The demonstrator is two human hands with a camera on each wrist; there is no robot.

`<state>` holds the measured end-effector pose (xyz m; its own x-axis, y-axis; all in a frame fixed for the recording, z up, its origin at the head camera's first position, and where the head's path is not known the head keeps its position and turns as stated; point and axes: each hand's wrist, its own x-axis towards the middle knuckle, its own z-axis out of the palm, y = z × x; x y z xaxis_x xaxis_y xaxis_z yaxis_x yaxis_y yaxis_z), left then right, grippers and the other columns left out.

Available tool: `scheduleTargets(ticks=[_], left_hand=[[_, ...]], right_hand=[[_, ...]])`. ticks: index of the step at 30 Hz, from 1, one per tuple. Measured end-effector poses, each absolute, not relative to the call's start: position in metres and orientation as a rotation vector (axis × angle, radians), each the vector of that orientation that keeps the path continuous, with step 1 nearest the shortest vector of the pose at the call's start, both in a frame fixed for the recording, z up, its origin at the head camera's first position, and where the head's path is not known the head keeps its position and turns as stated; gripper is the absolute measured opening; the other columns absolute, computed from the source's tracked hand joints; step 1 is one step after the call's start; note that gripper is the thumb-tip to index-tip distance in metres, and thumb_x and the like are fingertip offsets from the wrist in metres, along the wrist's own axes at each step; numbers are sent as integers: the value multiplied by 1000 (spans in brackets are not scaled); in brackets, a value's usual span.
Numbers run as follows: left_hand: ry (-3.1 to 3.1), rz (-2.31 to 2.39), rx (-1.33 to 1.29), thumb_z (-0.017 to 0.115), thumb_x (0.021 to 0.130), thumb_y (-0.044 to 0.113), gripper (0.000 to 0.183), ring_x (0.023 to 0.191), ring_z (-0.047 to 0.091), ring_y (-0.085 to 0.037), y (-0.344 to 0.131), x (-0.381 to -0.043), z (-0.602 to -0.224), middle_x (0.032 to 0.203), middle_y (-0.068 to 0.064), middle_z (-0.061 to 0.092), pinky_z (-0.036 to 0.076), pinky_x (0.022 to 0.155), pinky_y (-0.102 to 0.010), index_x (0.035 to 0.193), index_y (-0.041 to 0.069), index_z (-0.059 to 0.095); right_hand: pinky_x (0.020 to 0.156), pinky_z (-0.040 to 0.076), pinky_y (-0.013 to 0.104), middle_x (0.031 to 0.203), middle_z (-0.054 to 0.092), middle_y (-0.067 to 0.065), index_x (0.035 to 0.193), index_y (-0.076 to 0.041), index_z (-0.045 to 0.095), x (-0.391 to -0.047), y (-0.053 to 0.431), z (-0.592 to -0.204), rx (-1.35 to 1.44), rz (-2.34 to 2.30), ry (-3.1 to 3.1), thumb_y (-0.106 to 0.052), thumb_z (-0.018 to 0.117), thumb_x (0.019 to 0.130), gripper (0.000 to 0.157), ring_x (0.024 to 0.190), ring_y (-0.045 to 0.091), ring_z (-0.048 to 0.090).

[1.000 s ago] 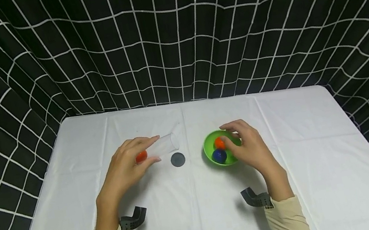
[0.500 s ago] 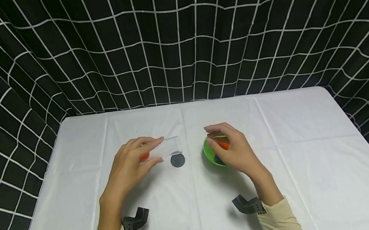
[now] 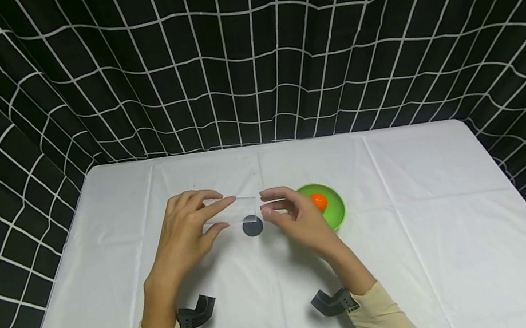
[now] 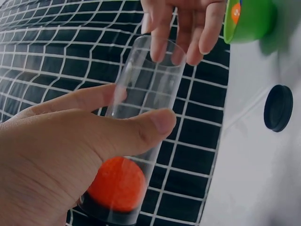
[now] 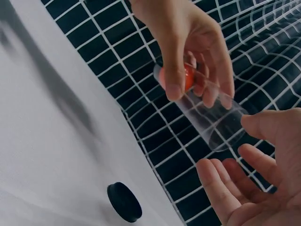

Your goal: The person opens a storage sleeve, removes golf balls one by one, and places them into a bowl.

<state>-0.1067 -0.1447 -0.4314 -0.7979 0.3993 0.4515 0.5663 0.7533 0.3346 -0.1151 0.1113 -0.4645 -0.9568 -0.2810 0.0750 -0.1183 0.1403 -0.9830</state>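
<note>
My left hand [image 3: 182,229] grips a clear plastic tube [image 3: 241,208], fingers on one side and thumb on the other. The tube is tilted, with its uncovered mouth toward my right hand [image 3: 300,218]. Inside, near its dark bottom end, sits an orange-red ball [image 4: 117,183]. The fingers of my right hand are loosely bent at the mouth, and no object shows between them in the right wrist view. Whether they touch the rim is hard to tell. Beyond that hand stands a green bowl [image 3: 337,210], partly covered by it, with an orange ball [image 3: 319,201] inside.
A dark round cap [image 3: 253,227] lies on the white tablecloth [image 3: 246,312], below the tube's mouth in the head view. Black cloth with a white net [image 3: 246,62] rises behind and beside the table.
My right hand has moved left from over the bowl to the tube's mouth. The orange ball in the bowl shows again; the blue ball there is now out of sight. The left hand barely shifts.
</note>
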Motion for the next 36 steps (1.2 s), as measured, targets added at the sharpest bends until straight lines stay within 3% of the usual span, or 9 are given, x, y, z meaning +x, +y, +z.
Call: scheduleTargets(ticks=[9, 15, 22, 36], left_hand=[[-2565, -650, -731, 92, 80, 10, 54, 120, 64, -30, -145, -107, -431, 123, -3, 74, 42, 109, -49, 129, 25, 77], [-2540, -659, -731, 93, 79, 9, 53, 120, 64, -29, -146, -108, -433, 121, -2, 75, 42, 107, -48, 127, 24, 77], [-2553, -654, -719, 94, 79, 13, 50, 121, 63, -29, -146, -108, -432, 122, -1, 75, 42, 108, -48, 125, 25, 78], [-2573, -638, -707, 94, 78, 13, 53, 122, 65, -29, -148, -108, -431, 123, -1, 75, 42, 109, -49, 126, 26, 78]], right_hand=[[97, 58, 23, 139, 66, 24, 140, -1, 62, -115, 107, -473, -364, -1949, 2231, -11, 72, 100, 42, 123, 27, 71], [97, 60, 24, 141, 62, 32, 141, 5, 59, -116, 107, -476, -345, -2007, 2147, -8, 70, 101, 44, 123, 30, 70], [95, 58, 20, 134, 69, 24, 141, -1, 61, -117, 108, -475, -329, -1982, 2187, -10, 72, 99, 44, 122, 26, 71], [98, 56, 19, 145, 63, 20, 141, -4, 62, -116, 107, -474, -316, -1985, 2166, -10, 74, 98, 44, 124, 19, 69]])
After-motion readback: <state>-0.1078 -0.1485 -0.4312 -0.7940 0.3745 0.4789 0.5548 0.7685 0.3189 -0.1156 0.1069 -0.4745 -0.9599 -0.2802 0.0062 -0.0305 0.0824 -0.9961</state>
